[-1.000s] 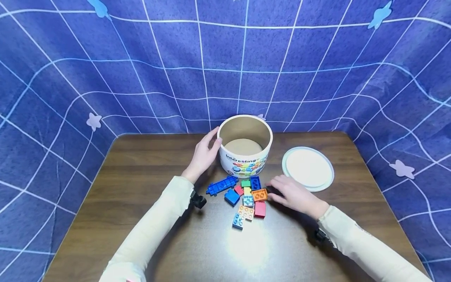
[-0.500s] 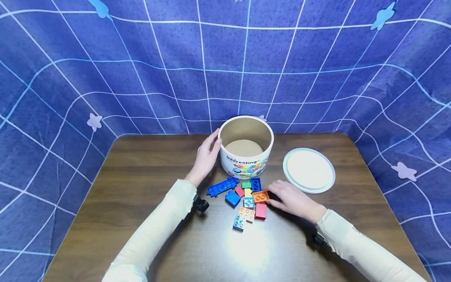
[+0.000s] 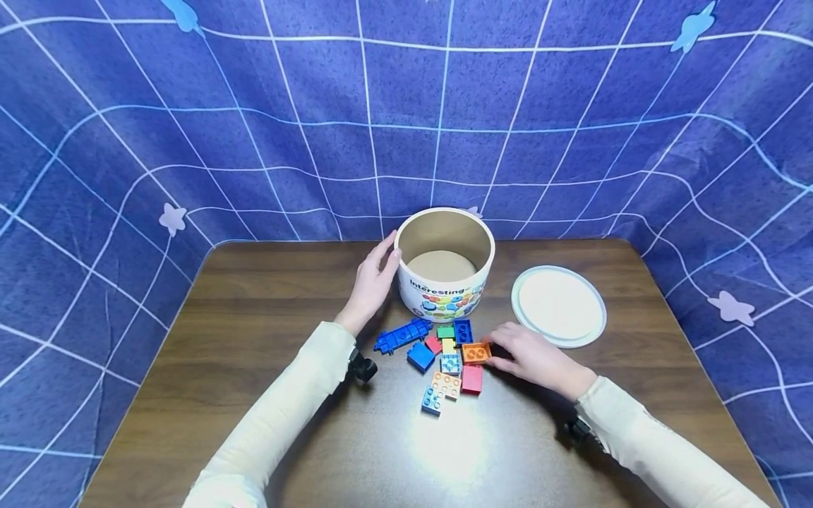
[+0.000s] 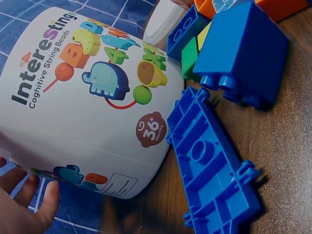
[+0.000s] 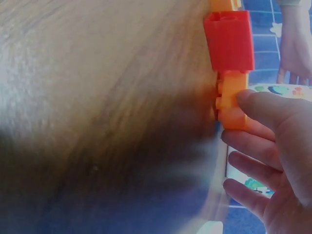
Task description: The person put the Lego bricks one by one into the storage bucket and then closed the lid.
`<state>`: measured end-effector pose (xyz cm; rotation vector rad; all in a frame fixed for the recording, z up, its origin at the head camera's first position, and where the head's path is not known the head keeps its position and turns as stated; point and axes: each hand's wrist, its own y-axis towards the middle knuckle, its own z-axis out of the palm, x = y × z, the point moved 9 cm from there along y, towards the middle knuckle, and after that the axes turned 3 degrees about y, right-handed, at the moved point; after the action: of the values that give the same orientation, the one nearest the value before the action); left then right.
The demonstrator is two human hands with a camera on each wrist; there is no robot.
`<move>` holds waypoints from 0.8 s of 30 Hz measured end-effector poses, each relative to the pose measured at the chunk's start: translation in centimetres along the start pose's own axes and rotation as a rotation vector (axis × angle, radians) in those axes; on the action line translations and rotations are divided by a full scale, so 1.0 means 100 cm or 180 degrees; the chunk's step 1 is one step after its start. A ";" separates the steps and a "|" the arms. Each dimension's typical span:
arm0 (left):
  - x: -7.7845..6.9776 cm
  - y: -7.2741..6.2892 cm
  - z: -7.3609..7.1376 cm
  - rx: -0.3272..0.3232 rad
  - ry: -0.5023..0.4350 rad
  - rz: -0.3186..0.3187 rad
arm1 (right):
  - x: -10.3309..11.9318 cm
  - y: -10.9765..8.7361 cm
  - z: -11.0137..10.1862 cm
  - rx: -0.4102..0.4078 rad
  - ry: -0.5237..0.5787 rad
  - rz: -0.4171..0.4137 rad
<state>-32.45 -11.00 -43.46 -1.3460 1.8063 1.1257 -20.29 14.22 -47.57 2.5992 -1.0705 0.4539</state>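
Observation:
My right hand (image 3: 530, 356) pinches an orange brick (image 3: 476, 353) between thumb and fingers, at the right side of a small pile. In the right wrist view the thumb lies on this orange brick (image 5: 234, 102), with the red brick (image 5: 229, 41) close beyond it. My left hand (image 3: 371, 282) rests with extended fingers against the left side of a white printed tub (image 3: 441, 300), which stands upright and uncovered. By the tub lie a long blue ridged base (image 3: 403, 336), a blue brick (image 3: 420, 357), a darker blue brick (image 3: 463, 331) and a green brick (image 3: 446, 331).
A round white lid (image 3: 559, 305) lies flat to the tub's right. Nearer the front are a peach brick (image 3: 447, 384), a blue-and-white brick (image 3: 432, 401) and a red brick (image 3: 472, 379). A blue curtain (image 3: 406, 127) hangs behind the wooden table (image 3: 267, 296).
My right hand has taken hold of the orange brick, which has shifted slightly right, away from its neighbours. The left hand stays at the tub.

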 end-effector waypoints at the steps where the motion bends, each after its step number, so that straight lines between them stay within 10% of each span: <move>1: 0.000 0.000 0.000 0.0003 -0.0008 0.0003 | 0.000 -0.001 -0.002 -0.0021 -0.0008 -0.0013; 24: -0.002 0.001 0.001 0.0079 -0.0067 -0.0025 | 0.009 -0.007 -0.068 -0.0409 -0.0089 -0.0090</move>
<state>-32.46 -10.84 -43.29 -1.3211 1.7929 1.1057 -20.33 16.73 -41.17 2.5113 -1.0348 0.3316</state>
